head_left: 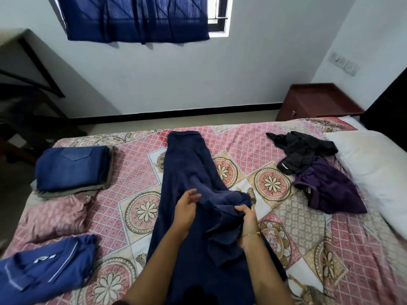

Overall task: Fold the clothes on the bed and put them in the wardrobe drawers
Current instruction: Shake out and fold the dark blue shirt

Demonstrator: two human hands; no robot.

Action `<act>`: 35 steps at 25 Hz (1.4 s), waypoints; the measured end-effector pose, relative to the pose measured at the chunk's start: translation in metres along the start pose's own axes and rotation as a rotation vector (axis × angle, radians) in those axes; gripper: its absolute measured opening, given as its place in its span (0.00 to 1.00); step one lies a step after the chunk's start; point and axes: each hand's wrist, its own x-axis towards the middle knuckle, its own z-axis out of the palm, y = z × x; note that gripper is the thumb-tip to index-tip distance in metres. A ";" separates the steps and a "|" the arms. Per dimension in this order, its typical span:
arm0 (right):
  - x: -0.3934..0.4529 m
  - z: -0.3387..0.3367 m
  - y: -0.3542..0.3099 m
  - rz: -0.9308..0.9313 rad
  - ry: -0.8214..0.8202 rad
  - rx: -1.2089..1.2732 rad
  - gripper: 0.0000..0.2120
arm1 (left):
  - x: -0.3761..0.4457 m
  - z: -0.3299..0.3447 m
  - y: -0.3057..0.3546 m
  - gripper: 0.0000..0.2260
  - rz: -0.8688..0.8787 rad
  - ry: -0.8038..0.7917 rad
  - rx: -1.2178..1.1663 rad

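The bed point(253, 150), under a pink patterned cover, fills the lower view. A white pillow point(374, 164) lies at its right end. Navy trousers point(187, 168) stretch lengthwise down the middle of the bed, the far end flat, the near part bunched. At the left edge sits a folded stack point(73, 169) with jeans on top. A folded blue shirt point(41, 269) lies nearer, at the lower left. A purple garment point(328, 190) lies unfolded near the pillow, with a black garment point(301, 148) overlapping its far side. A red-brown nightstand point(317, 102) stands beyond the bed. The left hand point(187, 205) hovers over the trousers, fingers straight and released. The right hand point(247, 219), with a bracelet point(252, 234) at the wrist, grasps a bunched fold of the trousers.
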 end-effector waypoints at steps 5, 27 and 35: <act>-0.005 -0.027 -0.002 0.035 0.169 0.045 0.10 | -0.004 0.019 -0.035 0.39 0.281 -0.392 0.946; 0.099 0.016 0.007 0.240 0.037 -0.384 0.31 | 0.055 0.017 -0.069 0.16 0.122 -0.588 0.429; 0.221 0.034 0.024 0.023 -0.005 -1.408 0.34 | 0.220 -0.025 -0.004 0.12 -0.271 -0.140 -0.649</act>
